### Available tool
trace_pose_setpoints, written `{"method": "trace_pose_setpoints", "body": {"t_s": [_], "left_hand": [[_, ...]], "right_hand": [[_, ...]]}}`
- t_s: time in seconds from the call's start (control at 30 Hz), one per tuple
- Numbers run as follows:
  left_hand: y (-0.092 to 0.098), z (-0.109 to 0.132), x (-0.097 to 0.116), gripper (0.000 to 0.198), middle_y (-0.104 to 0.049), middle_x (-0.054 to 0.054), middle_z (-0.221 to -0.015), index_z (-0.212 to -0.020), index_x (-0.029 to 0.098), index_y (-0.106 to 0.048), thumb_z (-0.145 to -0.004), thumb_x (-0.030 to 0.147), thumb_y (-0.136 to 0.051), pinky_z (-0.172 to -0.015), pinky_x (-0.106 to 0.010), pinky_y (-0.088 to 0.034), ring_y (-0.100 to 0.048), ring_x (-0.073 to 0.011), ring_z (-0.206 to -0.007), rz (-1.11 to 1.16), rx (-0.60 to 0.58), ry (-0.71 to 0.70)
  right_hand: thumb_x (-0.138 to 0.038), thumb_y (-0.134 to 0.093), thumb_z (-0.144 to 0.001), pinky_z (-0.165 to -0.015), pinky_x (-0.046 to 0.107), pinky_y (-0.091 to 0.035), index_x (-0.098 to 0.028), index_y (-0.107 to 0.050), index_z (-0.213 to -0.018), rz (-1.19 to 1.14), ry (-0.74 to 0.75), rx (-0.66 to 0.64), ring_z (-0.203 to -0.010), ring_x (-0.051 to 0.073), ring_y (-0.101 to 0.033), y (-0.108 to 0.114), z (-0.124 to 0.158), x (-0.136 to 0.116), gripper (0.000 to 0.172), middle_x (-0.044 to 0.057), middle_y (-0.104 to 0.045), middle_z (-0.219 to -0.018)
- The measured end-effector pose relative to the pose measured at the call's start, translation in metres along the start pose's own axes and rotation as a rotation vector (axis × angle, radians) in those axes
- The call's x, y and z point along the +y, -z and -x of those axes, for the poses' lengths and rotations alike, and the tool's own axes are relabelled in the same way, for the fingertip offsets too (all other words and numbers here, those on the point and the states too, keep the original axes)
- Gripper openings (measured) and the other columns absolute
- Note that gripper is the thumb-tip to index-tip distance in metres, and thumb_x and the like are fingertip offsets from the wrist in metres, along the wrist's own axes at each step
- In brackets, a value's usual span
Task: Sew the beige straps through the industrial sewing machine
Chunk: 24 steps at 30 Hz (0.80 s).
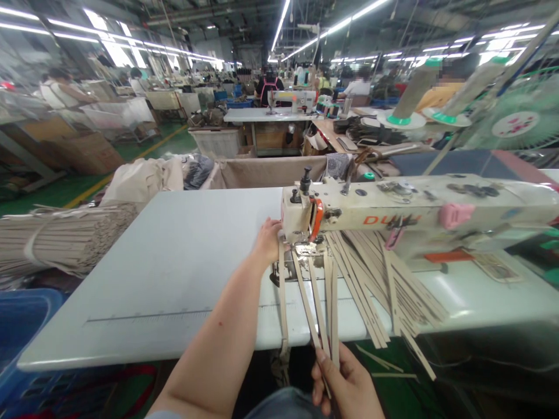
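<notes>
An industrial sewing machine stands on a pale table. My left hand is at the left of its needle area, closed at a narrow beige fabric strip that hangs over the table's front edge; the machine head partly hides the fingertips. Below that edge, my right hand is closed around the lower ends of several beige strips. Their upper ends reach up to the metal needle plate. To the right of the plate, more loose strips lie fanned out under the machine arm.
A tied bundle of beige strips lies left of the table. At lower left is a blue basket. A fabric-lined bin stands behind the table, thread cones at right. Other people work at stations farther back.
</notes>
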<state>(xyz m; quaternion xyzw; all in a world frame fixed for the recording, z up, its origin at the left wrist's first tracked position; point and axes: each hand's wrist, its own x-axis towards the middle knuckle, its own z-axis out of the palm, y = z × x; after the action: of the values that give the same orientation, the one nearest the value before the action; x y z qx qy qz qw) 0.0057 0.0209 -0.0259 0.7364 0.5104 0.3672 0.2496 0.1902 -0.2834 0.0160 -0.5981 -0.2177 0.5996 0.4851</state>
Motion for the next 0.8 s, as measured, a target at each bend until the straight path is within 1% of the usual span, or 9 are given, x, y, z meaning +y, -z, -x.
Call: {"method": "trace_pose_setpoints", "body": {"t_s": [0.07, 0.1, 0.2, 0.33, 0.4, 0.47, 0.67, 0.73, 0.8], "left_hand": [[0.003, 0.005, -0.002, 0.082, -0.066, -0.016, -0.164, -0.135, 0.023, -0.08, -0.057, 0.022, -0.104, -0.141, -0.076, -0.037, -0.047, -0.0532, -0.166, -0.097, -0.079, 0.006], [0.005, 0.007, -0.002, 0.094, -0.061, -0.016, -0.169, -0.142, 0.024, -0.077, -0.052, 0.024, -0.107, -0.141, -0.076, -0.036, -0.041, -0.0546, -0.17, -0.144, -0.122, 0.013], [0.009, 0.009, -0.003, 0.111, -0.054, -0.015, -0.177, -0.155, 0.028, -0.069, -0.052, 0.035, -0.11, -0.144, -0.075, -0.032, -0.032, -0.0549, -0.176, -0.233, -0.204, 0.035], [0.009, 0.007, -0.002, 0.116, -0.052, -0.017, -0.18, -0.162, 0.026, -0.064, -0.056, 0.038, -0.109, -0.147, -0.073, -0.025, -0.031, -0.0531, -0.178, -0.245, -0.214, 0.043], [0.01, 0.006, 0.0, 0.117, -0.054, -0.017, -0.178, -0.162, 0.024, -0.065, -0.055, 0.038, -0.109, -0.148, -0.072, -0.025, -0.03, -0.0529, -0.178, -0.248, -0.219, 0.046], [0.011, 0.006, 0.003, 0.117, -0.057, -0.016, -0.176, -0.162, 0.024, -0.065, -0.054, 0.039, -0.109, -0.149, -0.071, -0.025, -0.029, -0.0529, -0.178, -0.25, -0.227, 0.05], [0.017, 0.006, 0.011, 0.119, -0.056, -0.018, -0.177, -0.166, 0.022, -0.061, -0.059, 0.043, -0.107, -0.15, -0.069, -0.023, -0.025, -0.0532, -0.18, -0.248, -0.267, 0.074], [0.018, 0.006, 0.011, 0.117, -0.056, -0.018, -0.177, -0.166, 0.021, -0.062, -0.06, 0.042, -0.107, -0.149, -0.069, -0.024, -0.024, -0.0541, -0.18, -0.245, -0.281, 0.074], [0.019, 0.006, 0.011, 0.114, -0.057, -0.017, -0.177, -0.165, 0.022, -0.063, -0.061, 0.042, -0.106, -0.149, -0.069, -0.026, -0.024, -0.0537, -0.18, -0.243, -0.286, 0.06]], "right_hand": [[-0.086, -0.104, -0.063, -0.041, 0.019, -0.039, -0.019, -0.077, -0.083, 0.004, 0.004, -0.009, -0.043, 0.01, -0.063, 0.002, 0.0, 0.0, 0.075, -0.003, -0.073, -0.062], [-0.086, -0.104, -0.063, -0.041, 0.019, -0.039, -0.019, -0.077, -0.083, 0.006, 0.005, -0.014, -0.043, 0.01, -0.062, 0.003, 0.0, 0.0, 0.075, -0.003, -0.074, -0.062], [-0.085, -0.104, -0.065, -0.042, 0.018, -0.04, -0.018, -0.078, -0.083, -0.004, -0.004, -0.04, -0.043, 0.009, -0.062, 0.005, 0.0, 0.0, 0.073, -0.003, -0.074, -0.062], [-0.082, -0.105, -0.066, -0.044, 0.02, -0.045, -0.017, -0.083, -0.087, -0.047, -0.052, -0.061, -0.045, 0.012, -0.067, 0.008, 0.002, -0.001, 0.072, -0.001, -0.075, -0.062], [-0.082, -0.106, -0.064, -0.045, 0.021, -0.047, -0.017, -0.086, -0.092, -0.083, -0.087, -0.053, -0.047, 0.014, -0.07, 0.01, 0.004, -0.001, 0.074, 0.0, -0.077, -0.063], [-0.08, -0.109, -0.062, -0.047, 0.022, -0.05, -0.017, -0.088, -0.092, -0.112, -0.123, -0.047, -0.05, 0.015, -0.072, 0.011, 0.006, -0.003, 0.073, 0.001, -0.078, -0.064], [-0.073, -0.114, -0.056, -0.071, 0.028, -0.065, -0.016, -0.094, -0.089, -0.149, -0.228, -0.033, -0.073, 0.021, -0.083, 0.018, 0.014, -0.009, 0.069, 0.007, -0.085, -0.078], [-0.075, -0.113, -0.055, -0.074, 0.028, -0.066, -0.015, -0.095, -0.091, -0.138, -0.225, -0.024, -0.075, 0.022, -0.083, 0.02, 0.015, -0.009, 0.072, 0.006, -0.083, -0.075], [-0.078, -0.111, -0.056, -0.071, 0.028, -0.065, -0.015, -0.095, -0.092, -0.116, -0.21, -0.017, -0.071, 0.022, -0.082, 0.021, 0.016, -0.009, 0.074, 0.003, -0.079, -0.069]]}}
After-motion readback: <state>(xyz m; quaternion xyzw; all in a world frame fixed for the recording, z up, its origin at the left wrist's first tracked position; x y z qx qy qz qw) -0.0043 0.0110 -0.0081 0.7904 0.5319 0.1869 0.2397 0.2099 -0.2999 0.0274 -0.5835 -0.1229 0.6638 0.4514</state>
